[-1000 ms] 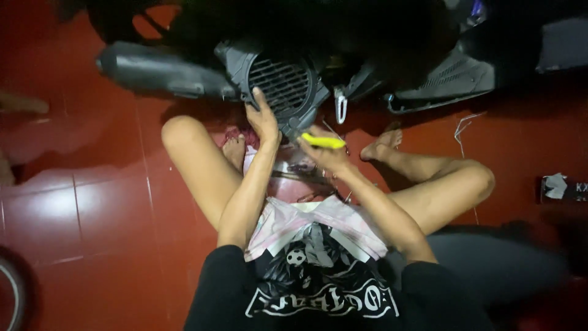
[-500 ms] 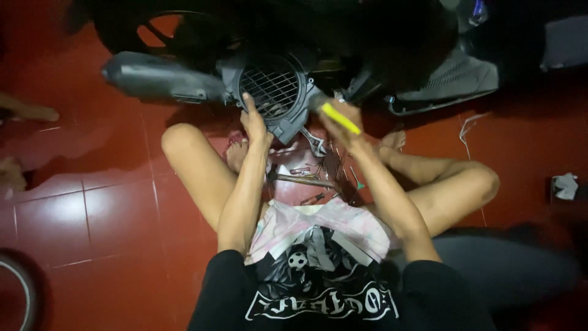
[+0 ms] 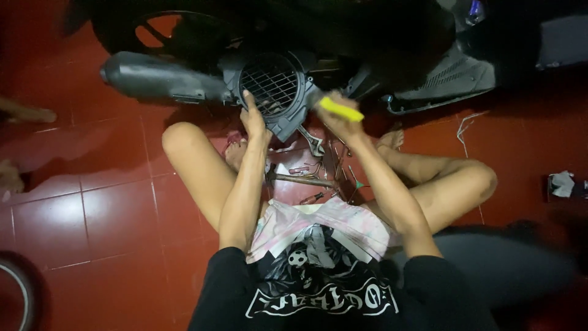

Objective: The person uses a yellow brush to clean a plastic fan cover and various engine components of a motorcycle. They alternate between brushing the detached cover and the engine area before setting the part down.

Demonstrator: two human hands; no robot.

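My left hand (image 3: 252, 117) is up on the round grilled fan cover (image 3: 272, 86) at the side of the scooter engine, palm flat on its lower left rim and fingers spread, pressing and not gripping. My right hand (image 3: 338, 116) is clenched around the yellow-handled tool (image 3: 340, 109), which I take for a screwdriver; the handle pokes out to the right, and the tip is hidden behind my knuckles, so I can't tell whether it sits in a fastener at the cover's lower right edge. The cover itself is right in front of me, just right of the grey exhaust muffler (image 3: 153, 78) and under the dark bodywork. I judge the job here is working a fastener on that cover, so I want the left hand bracing firmly so the plastic doesn't shift, and the tool held square to the screw head with steady push before any twist; a tilted tip could slip and chew the head. It's dim under there, so I go by feel and keep the wrist straight. Between my legs on the red tiled floor (image 3: 116, 208) lies a scatter of tools: an open-ended wrench (image 3: 312, 142) just below the cover, a hammer (image 3: 300, 179) lying crossways, small drivers and bits beside it. Anything that comes loose should land there, near and in sight.
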